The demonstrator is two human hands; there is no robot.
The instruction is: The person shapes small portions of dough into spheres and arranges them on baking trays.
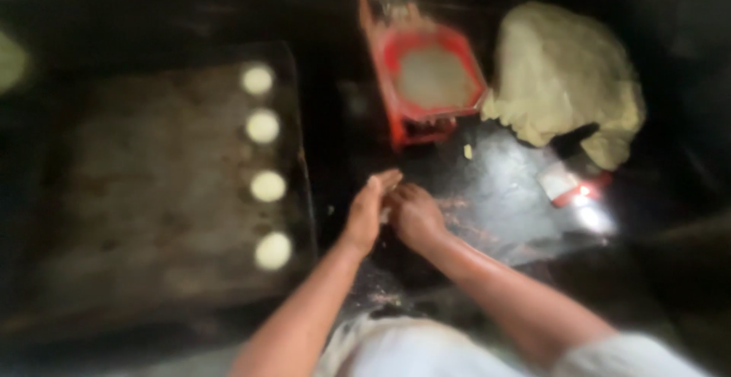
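Note:
My left hand (368, 211) and my right hand (416, 215) are pressed together over the dark worktop (502, 186), cupped around something pale between the palms; the picture is blurred and most of that thing is hidden. To the left lies a dark baking tray (137, 194) with several round pale dough balls (268, 186) in a column along its right side. A big lump of pale dough (563, 72) rests at the back right.
A red weighing scale (430, 80) with a pale platform stands behind my hands. A dark-handled scraper with a red and white part (572, 175) lies below the big dough. A small dough scrap (467, 151) sits near the scale.

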